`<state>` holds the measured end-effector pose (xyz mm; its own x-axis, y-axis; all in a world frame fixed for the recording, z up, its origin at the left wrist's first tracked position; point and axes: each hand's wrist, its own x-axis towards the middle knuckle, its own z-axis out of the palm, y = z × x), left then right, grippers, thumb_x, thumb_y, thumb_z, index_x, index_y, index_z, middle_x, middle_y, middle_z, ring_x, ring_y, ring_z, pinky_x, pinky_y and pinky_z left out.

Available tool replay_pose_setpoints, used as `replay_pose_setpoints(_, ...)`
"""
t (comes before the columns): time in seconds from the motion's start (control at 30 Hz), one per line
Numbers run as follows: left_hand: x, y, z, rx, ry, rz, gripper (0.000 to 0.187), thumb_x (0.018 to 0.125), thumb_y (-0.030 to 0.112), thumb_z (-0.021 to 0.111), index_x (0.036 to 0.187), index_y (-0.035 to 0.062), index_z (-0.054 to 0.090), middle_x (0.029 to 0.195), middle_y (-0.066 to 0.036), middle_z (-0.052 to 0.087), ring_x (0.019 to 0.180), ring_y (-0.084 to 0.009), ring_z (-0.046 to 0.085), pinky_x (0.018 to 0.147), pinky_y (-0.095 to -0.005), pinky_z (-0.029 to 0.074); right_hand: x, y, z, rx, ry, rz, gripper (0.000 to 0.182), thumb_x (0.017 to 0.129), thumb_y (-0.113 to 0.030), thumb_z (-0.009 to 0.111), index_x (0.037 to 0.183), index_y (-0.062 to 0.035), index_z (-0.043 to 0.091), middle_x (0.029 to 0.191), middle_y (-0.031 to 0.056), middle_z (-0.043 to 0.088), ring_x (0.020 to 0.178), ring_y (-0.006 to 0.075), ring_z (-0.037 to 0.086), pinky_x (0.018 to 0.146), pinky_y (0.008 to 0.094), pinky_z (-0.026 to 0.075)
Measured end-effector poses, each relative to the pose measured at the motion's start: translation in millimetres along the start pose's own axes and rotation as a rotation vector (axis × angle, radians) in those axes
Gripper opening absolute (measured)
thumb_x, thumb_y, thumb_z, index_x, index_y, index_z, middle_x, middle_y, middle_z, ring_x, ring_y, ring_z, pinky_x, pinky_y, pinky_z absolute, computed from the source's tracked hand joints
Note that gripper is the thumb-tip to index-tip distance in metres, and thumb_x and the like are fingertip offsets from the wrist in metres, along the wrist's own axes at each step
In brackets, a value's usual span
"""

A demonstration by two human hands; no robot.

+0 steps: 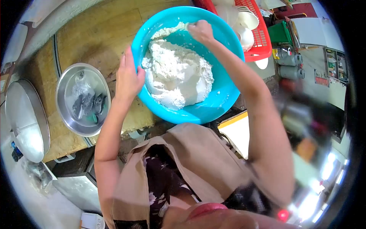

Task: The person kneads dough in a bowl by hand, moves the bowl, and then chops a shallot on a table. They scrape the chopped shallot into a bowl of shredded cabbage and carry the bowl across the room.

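A large turquoise basin (225,105) holds a rough, lumpy mass of white floury dough (175,72), partly under loose dry flour. My left hand (129,74) grips the basin's left rim, its thumb against the edge and its fingers along the outer wall. Inside the basin, near the far wall, my right hand (201,31) is closed, with its fingertips at the end of a strip of dough that clings to the wall. The curled fingers hide how much dough they hold.
On the wooden table (95,30), left of the basin, stands a round steel bowl (63,110) with dark items and clear plastic inside. Farther left is a big metal pan (28,126). A red basket (263,36) of white bowls (248,20) adjoins the basin's right side.
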<state>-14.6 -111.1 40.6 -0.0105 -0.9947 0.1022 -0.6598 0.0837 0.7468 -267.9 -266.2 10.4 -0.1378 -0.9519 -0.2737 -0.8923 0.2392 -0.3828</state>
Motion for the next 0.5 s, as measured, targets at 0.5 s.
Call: replay_pose_setpoints(0.5,1.5,6.8,21.5,0.015,0.164,-0.010,0.057,0.071,0.003,0.052,0.127,-0.0032,0.041,0.099,-0.024,0.055,0.082,-0.0409,0.057,0.071,-0.0452,0.046,-71.7,-82.9,37.8,-0.290,-0.438,-0.811,0.048,0.080,-0.045,0.051,0.080,0.0006,0.067,0.083,0.0213,0.065,0.081,0.0346,0.063,0.073,0.0430,0.049)
